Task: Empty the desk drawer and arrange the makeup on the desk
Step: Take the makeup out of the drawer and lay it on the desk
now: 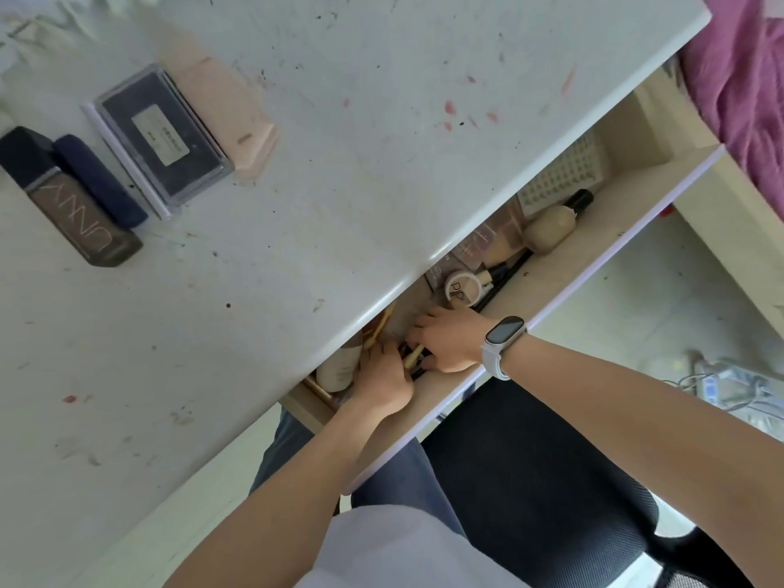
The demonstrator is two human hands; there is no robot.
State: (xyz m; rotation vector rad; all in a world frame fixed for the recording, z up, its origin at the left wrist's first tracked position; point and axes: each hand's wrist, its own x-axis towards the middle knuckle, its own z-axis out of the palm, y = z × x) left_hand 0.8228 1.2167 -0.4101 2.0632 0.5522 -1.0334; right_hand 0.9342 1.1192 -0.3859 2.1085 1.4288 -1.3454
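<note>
Staining the white desk point(339, 142) — red smears; purple cloth point(746, 78) beyond.

Two bare forearms reach forward side by side; left hand point(384, 381) fingers curled, gripping something; right hand point(449, 339) close beside it, fingers bent downward, wrist banded.

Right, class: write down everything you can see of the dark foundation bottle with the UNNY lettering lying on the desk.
The UNNY foundation bottle lies flat on its side near the far left of the white desk. It is squared, with a black cap at one end and a brownish, seemingly translucent body printed with pale letters. A dark blue tube lies alongside it, close enough that they appear to touch. Neither hand is near it; both are down in the drawer.
</note>
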